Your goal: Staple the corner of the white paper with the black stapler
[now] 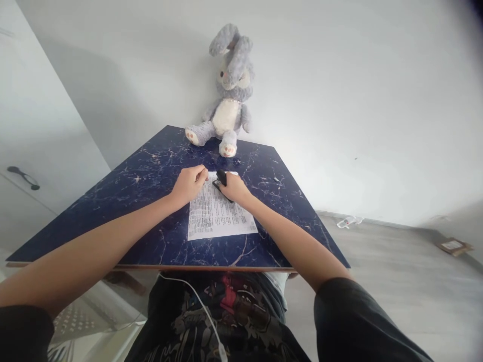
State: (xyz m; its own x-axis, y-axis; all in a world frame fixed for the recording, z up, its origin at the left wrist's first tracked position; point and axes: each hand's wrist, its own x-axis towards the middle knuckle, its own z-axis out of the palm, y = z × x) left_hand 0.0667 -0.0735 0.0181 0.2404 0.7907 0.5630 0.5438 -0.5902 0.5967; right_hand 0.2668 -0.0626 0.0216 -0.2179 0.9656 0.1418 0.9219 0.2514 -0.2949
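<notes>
A printed sheet of paper (216, 221) lies flat on the dark blue marbled table (151, 166), covered in small dark text. At its upper left corner is my left hand (191, 182), its fingers curled in and closed on the paper's edge. My right hand (237, 190) is wrapped round a black stapler (221, 177), which rests over the upper part of the sheet. The stapler's front end points up and left, toward my left hand. My right palm and fingers hide its rear part.
A grey plush rabbit (228, 113) sits at the table's far edge against the white wall. Right of the paper lies a small pale object (276, 179). A white cable (199, 296) hangs across my shirt. Plastic packaging (349, 221) and a brown package (453, 246) lie on the floor.
</notes>
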